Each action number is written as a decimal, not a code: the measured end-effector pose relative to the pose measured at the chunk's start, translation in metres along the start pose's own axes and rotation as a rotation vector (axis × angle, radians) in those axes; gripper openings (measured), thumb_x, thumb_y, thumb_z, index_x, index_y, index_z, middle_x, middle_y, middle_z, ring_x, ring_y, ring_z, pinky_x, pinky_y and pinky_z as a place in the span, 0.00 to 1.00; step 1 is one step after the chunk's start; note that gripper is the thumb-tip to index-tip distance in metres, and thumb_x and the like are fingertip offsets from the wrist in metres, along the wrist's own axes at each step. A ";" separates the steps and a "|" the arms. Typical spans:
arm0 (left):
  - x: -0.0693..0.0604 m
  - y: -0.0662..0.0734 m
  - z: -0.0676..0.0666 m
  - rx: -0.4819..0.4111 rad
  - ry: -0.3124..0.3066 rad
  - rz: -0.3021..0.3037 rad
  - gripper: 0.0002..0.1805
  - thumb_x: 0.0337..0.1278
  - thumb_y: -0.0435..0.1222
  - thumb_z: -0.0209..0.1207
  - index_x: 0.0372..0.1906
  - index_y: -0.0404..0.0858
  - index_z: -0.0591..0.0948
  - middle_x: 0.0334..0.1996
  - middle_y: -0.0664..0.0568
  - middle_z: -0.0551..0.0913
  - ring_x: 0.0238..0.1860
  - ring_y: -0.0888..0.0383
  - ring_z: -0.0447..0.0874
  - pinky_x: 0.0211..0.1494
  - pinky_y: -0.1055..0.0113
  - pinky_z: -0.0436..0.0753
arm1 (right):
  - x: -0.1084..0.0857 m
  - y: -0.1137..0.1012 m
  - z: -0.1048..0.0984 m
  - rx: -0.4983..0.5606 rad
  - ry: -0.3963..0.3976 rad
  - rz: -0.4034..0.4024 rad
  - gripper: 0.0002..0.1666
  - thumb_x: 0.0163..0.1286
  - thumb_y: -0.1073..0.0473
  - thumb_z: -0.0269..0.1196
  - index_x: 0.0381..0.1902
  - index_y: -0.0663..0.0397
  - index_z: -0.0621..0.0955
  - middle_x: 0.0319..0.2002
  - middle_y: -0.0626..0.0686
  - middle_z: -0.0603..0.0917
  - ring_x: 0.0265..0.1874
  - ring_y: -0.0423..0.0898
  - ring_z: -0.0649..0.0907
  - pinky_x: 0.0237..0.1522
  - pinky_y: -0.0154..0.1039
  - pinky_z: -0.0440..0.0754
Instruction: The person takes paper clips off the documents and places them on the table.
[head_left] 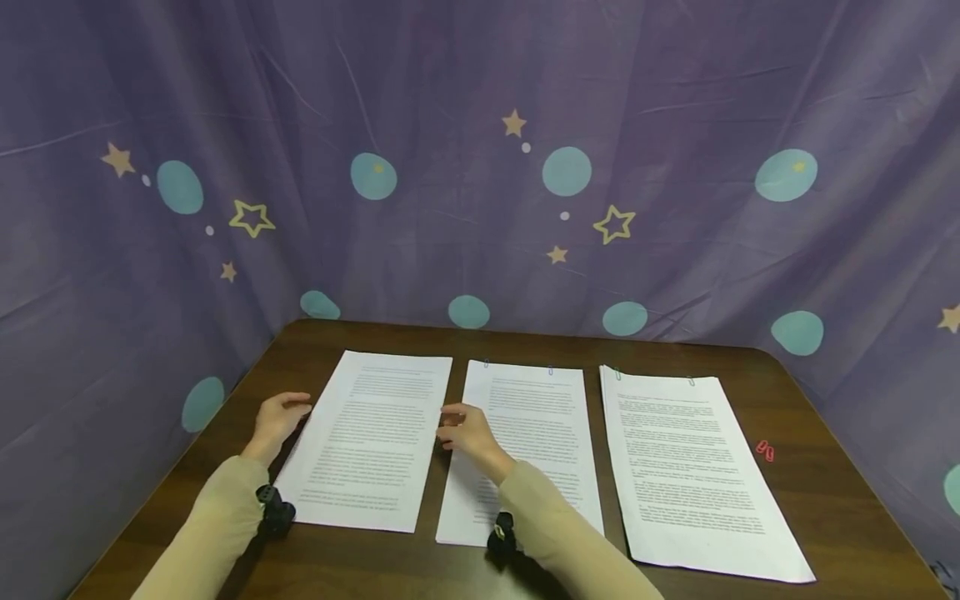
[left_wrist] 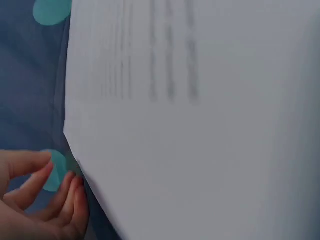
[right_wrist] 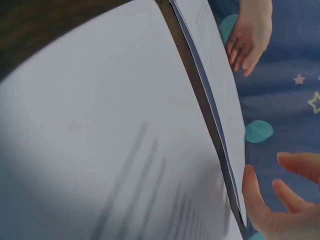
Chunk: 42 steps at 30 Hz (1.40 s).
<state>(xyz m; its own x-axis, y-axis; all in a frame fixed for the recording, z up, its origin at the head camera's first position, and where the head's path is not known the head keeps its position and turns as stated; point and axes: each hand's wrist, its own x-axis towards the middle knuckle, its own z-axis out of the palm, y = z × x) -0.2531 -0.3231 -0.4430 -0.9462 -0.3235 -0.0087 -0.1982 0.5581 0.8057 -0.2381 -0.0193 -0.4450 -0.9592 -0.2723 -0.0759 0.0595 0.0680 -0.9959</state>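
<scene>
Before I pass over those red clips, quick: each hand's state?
Left hand: open, holding nothing, beside the leftmost papers.
Right hand: open, holding nothing.

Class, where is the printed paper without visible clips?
In the head view, the leftmost printed paper lies on the table between the left hand and right hand.

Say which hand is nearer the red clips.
Right. The right hand is left of the red clips, near the left paper; the left hand is farther left, by that paper's left edge.
</scene>
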 end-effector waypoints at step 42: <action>-0.052 0.092 0.118 -0.266 -0.349 0.329 0.17 0.51 0.27 0.55 0.47 0.22 0.73 0.40 0.32 0.77 0.36 0.43 0.78 0.35 0.56 0.79 | -0.056 0.003 -0.153 -0.404 0.186 -0.106 0.20 0.58 0.69 0.59 0.49 0.67 0.74 0.45 0.67 0.77 0.41 0.58 0.78 0.40 0.45 0.77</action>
<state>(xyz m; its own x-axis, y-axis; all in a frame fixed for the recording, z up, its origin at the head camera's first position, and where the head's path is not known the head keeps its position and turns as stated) -0.2521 -0.1649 -0.4379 -0.9850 0.1332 0.1097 0.1512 0.3599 0.9207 -0.2261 0.1431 -0.4360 -0.9898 -0.1231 0.0719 -0.1184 0.4280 -0.8960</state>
